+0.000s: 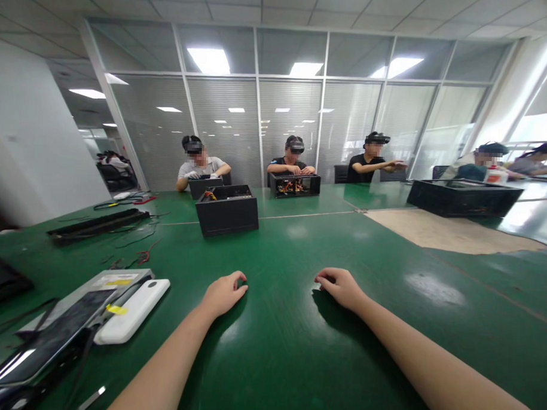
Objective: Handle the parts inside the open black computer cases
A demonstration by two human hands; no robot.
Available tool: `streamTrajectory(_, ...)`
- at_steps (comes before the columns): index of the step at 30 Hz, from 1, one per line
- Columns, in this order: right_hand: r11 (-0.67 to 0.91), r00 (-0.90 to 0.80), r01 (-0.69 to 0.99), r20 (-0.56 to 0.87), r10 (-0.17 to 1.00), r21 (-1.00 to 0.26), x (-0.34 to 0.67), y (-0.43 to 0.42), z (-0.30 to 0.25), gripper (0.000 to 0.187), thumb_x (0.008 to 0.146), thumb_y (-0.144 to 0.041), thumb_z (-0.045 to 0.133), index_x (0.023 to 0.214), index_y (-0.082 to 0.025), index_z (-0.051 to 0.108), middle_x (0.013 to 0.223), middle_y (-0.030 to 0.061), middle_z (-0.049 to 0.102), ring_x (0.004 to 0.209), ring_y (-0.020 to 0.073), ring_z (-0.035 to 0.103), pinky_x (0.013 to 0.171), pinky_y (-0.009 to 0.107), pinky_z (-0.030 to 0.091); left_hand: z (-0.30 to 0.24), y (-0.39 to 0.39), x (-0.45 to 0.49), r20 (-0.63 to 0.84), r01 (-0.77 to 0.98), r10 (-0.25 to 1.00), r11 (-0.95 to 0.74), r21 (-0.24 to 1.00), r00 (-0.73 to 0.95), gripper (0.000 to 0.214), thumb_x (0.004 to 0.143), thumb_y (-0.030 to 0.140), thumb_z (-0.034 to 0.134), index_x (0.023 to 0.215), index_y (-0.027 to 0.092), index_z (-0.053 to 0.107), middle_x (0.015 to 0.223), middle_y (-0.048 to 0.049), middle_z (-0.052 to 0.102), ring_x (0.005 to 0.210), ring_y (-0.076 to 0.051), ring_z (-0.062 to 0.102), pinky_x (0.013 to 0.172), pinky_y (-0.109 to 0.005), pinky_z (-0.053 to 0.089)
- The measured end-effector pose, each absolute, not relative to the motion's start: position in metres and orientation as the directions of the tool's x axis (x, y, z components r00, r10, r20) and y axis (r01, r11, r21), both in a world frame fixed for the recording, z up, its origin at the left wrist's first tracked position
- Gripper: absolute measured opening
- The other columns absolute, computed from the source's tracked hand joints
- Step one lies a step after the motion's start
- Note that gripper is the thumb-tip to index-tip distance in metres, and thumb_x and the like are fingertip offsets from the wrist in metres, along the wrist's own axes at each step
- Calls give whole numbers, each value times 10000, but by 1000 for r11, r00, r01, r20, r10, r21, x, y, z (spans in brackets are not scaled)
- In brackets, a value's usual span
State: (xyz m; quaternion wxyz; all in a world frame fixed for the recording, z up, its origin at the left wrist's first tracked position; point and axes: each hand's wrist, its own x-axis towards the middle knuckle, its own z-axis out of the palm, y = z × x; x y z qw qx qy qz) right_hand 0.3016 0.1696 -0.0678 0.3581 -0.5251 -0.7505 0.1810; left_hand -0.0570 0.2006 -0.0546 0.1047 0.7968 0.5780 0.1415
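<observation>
At green table (281, 367) | left grip (224, 296): curled, thumb and fingers slightly apart, empty | right grip (342, 286): likewise | table contact unclear

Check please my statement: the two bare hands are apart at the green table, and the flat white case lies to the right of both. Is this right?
Not quite: the flat white case lies to the left of both the left hand and the right hand, as the head view shows. The bare hands are indeed apart at the green table.

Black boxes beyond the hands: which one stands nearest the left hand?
The box straight ahead of the left hand, plain side showing; the others stand farther back or rightward.
</observation>
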Motion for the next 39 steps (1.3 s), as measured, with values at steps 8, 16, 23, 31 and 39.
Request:
streamTrajectory(8, 378, -191, 664, 343, 920, -645, 299, 169, -66, 226, 836, -311, 506, 841, -196, 700, 713, 25, 687, 690, 167, 621, 668, 272, 440, -52, 200, -58, 90, 896, 953, -302, 326, 289, 290, 848, 410, 463, 1064, 255, 579, 738, 3, 609, 670, -147, 558, 550, -246, 286)
streamTrajectory(16, 377, -195, 655, 335, 922, -655, 301, 169, -67, 220, 830, -311, 513, 839, -197, 701, 715, 25, 690, 691, 172, 626, 667, 277, 445, -51, 199, -56, 93, 896, 954, -301, 327, 286, 285, 849, 405, 461, 1051, 249, 588, 729, 3, 608, 660, -148, 554, 547, -252, 285)
streamTrajectory(23, 376, -195, 650, 333, 923, -661, 301, 170, -68, 228, 835, -325, 509, 838, -198, 698, 738, 26, 695, 709, 174, 633, 681, 280, 448, -53, 201, -57, 88, 893, 953, -302, 334, 289, 271, 849, 418, 463, 1026, 255, 589, 738, 6, 610, 669, -147, 552, 545, -248, 276)
streamTrajectory(31, 370, -195, 644, 325, 925, -669, 301, 171, -71, 234, 834, -333, 507, 832, -197, 696, 738, 30, 696, 708, 181, 635, 682, 288, 453, -53, 200, -56, 87, 902, 957, -289, 321, 275, 312, 847, 405, 468, 1105, 251, 553, 741, 5, 611, 670, -148, 561, 551, -245, 278)
streamTrajectory(39, 362, -194, 639, 313, 930, -679, 302, 171, -71, 229, 828, -321, 509, 845, -200, 702, 694, 23, 688, 655, 175, 619, 644, 283, 445, -53, 199, -57, 95, 891, 954, -298, 342, 283, 264, 848, 408, 480, 1034, 252, 583, 754, 2, 618, 690, -150, 563, 557, -238, 280)
